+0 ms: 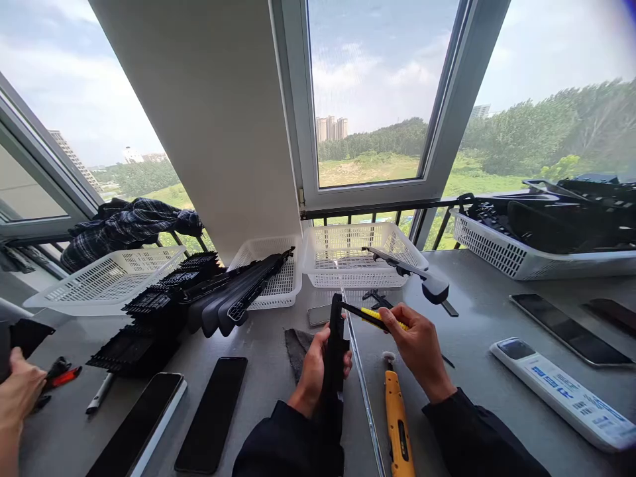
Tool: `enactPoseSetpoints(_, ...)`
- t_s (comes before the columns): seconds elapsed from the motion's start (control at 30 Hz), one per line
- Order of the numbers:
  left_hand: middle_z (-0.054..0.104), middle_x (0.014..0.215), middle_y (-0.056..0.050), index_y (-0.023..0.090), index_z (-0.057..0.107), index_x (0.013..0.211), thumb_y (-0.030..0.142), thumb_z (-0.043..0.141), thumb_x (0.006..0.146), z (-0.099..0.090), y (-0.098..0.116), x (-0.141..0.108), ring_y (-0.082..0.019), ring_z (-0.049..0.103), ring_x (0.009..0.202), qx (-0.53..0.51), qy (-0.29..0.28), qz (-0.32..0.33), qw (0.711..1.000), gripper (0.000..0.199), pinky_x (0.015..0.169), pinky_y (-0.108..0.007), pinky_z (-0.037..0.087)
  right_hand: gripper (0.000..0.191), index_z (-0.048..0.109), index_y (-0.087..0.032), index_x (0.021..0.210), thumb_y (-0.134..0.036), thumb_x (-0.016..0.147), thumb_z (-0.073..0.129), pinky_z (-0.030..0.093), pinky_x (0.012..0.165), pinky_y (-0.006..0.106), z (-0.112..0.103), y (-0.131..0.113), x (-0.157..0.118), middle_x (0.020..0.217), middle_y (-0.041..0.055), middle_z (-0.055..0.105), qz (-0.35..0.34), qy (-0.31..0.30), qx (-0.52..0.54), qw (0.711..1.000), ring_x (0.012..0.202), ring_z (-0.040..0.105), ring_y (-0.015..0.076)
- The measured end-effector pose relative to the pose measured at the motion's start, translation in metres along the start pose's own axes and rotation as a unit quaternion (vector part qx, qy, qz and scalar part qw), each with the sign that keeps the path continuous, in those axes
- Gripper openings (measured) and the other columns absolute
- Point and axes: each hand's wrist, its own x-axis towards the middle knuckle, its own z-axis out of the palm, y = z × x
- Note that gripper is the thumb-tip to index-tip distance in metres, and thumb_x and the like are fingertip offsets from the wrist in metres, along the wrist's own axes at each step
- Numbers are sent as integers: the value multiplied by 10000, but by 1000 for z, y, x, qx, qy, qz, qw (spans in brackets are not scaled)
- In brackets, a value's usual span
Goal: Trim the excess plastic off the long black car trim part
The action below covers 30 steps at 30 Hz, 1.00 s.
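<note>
My left hand (313, 368) is wrapped round a long black plastic part (334, 371), held upright with its top end up. In my right hand (415, 341) is a yellow and black utility knife (375, 319). Its dark tip points left and meets or nearly meets the part's upper edge; I cannot tell whether they touch. Below my right hand a yellow handheld power tool (399, 424) with a pale round brush head lies on the table. A thin metal rod (364, 391) runs between the part and that tool. A grey cloth (297, 348) lies behind my left hand.
Stacked black plastic parts (154, 318) and long black strips lie at the left, partly over a white basket (283, 291). Another white basket (362, 281) stands ahead, with a black part (407, 268) across its rim. Phones (213, 411) lie about. At far left is another person's hand (24, 384).
</note>
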Motion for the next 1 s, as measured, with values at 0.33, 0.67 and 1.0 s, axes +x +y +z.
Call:
enactPoseSetpoints(0.33,600,570,19,162,591,1394,580,650,855,-1,-1,1,-144,504,461,-10,-8,1,1000,685,472,-226,361,502,589,-216,706,-651,955,605,408,613,273,-1,-1,-1,646,-13,561,2,32,1,999,642,506,167)
enactPoseSetpoints(0.67,595,580,23,157,581,1411,584,648,856,-1,0,1,-147,506,456,-2,-4,1,1000,704,467,-228,358,483,609,-211,714,-629,955,620,417,635,274,-2,-1,1,659,-9,591,2,27,6,1000,660,539,170)
enactPoseSetpoints(1.0,600,571,21,158,535,1446,611,651,843,1,2,-1,-145,509,464,4,3,-8,1000,763,475,-212,377,492,617,-211,719,-645,949,626,423,616,276,1,0,-1,668,-1,594,-9,7,18,1000,653,533,173)
